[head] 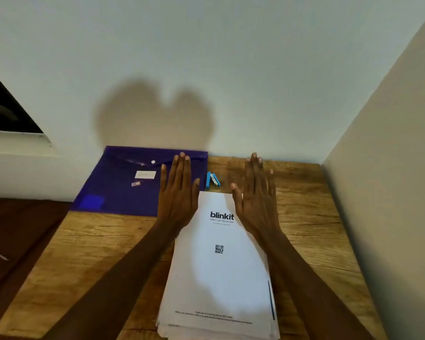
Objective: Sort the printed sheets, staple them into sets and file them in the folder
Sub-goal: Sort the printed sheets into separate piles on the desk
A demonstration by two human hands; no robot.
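While nothing has been sorted yet, we judge the task to be at its very start: the printed sheets [219, 266] lie in one stack on the desk [317, 217], the purple folder [123, 182] sits shut at the far left, and the blue stapler [212, 179] rests between them. We hold our left hand [178, 192] and right hand [257, 195] flat, fingers outstretched, palms down, gripping nothing, over the stack's far corners. Next we likely need to lift off the top sheets and sort them
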